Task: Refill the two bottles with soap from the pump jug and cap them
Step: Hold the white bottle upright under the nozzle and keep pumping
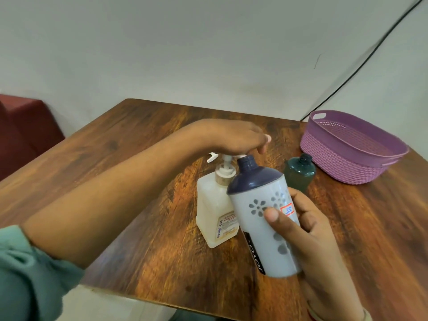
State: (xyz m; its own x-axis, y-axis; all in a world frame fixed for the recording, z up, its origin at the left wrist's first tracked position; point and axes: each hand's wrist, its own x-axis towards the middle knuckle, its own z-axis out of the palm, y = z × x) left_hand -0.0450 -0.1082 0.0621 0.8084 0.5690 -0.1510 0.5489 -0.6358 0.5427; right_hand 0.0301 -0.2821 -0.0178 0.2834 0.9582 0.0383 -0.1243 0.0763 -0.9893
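1. Head view: the pump jug (213,205) stands upright on the bench (143,140), its cloudy walls showing a pale, creamy fill; the level is hard to read.
2. The left hand (234,137) lies palm down on the pump head (225,162), fingers fairly straight and pressing rather than gripping.
3. The right hand (308,230) is wrapped round the white bottle (264,249), thumb across the flower-printed front, holding it off the bench just beside the jug.
4. That bottle leans: its long axis runs from lower right up to upper left, and the uncapped dark blue neck points up at the pump head, touching or nearly touching it. Its walls hide whatever is inside.
5. The green bottle (300,174) stands upright behind the white one, a dark cap on its neck; its contents cannot be made out.
6. A purple basket (342,167) sits at the bench's far right corner, near the green bottle.
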